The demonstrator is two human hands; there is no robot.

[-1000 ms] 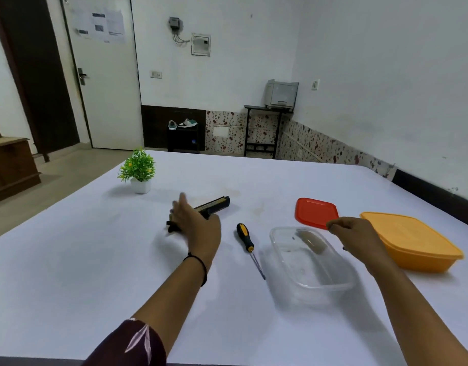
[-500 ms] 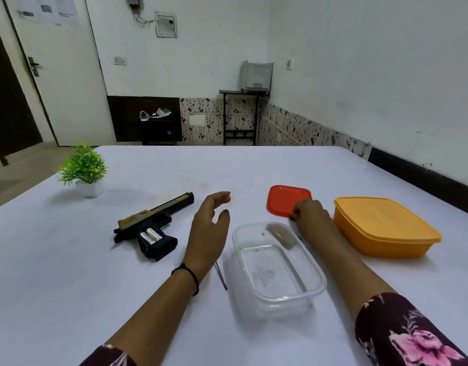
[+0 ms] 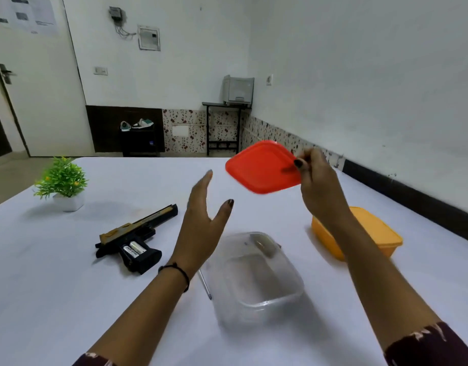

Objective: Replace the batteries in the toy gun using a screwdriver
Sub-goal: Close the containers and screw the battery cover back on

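Observation:
A black and gold toy gun (image 3: 137,233) lies on its side on the white table (image 3: 42,299), its grip open with two batteries (image 3: 133,250) showing. My left hand (image 3: 204,225) hovers open above the table, fingers straight, between the gun and a clear plastic container (image 3: 256,281). Under my left wrist only the metal shaft of the screwdriver (image 3: 206,286) shows. My right hand (image 3: 317,186) pinches the corner of a red lid (image 3: 262,167) and holds it tilted in the air above the table. A dark object (image 3: 263,245) lies in the clear container.
An orange lidded container (image 3: 370,233) sits on the table to the right, behind my right forearm. A small green potted plant (image 3: 62,183) stands at the far left. The room's wall runs close along the table's right edge.
My right hand has lifted the red lid off the table into the air. My left hand has risen with its fingers spread. The gun has not moved.

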